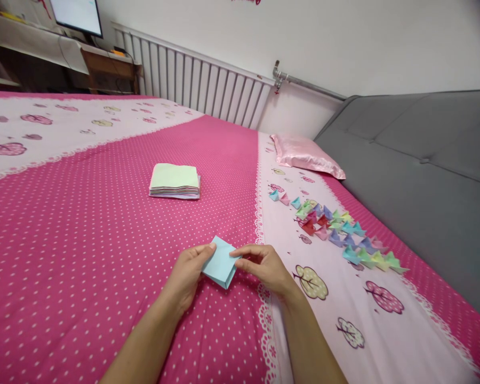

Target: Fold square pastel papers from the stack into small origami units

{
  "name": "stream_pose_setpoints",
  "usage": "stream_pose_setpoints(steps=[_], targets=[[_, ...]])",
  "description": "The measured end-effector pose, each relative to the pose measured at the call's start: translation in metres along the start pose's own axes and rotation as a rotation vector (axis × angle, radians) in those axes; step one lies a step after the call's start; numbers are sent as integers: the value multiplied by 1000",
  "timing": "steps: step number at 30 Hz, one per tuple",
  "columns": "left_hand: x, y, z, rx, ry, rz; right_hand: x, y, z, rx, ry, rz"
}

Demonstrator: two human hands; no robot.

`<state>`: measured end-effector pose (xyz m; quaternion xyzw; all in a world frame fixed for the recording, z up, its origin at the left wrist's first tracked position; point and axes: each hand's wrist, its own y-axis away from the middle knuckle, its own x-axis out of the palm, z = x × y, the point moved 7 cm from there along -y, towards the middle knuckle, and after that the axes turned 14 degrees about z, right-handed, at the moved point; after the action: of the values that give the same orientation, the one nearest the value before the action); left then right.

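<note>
A light blue sheet of folded paper is held between my two hands just above the pink dotted bedspread. My left hand pinches its left edge, thumb on top and fingers underneath. On the other side, my right hand grips the right edge between thumb and fingertips. The paper is folded into a small layered rectangle, with a gap showing between layers at its near edge. Beyond my hands lies a stack of coloured paper with a pale green sheet on top. Several small folded paper boats stand in rows to the right.
The bedspread covers a wide bed. A pink satin pillow lies at the far right, near the grey padded headboard. A white radiator runs along the wall. At the back left stands a desk with a monitor.
</note>
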<state>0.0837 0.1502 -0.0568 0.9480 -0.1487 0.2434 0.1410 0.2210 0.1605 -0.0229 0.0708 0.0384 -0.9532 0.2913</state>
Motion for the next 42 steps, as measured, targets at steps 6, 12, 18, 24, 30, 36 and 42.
stream_pose_setpoints(steps=[6,12,18,24,30,36,42], targets=[[1,-1,0,11,14,22,-1,-1,2,-44,63,-39],[4,-2,2,9,-52,91,2,-4,-1,-39,73,-108],[7,-3,3,19,-76,152,-2,-4,-16,30,68,-261],[16,-1,-1,44,-156,228,-4,-1,-18,42,55,-328],[11,-4,-1,64,-226,167,-2,-1,-18,30,-4,-323],[9,-6,2,57,-227,174,-1,-2,-17,20,-12,-320],[7,-6,4,53,-216,168,1,-1,-14,5,-16,-318]])
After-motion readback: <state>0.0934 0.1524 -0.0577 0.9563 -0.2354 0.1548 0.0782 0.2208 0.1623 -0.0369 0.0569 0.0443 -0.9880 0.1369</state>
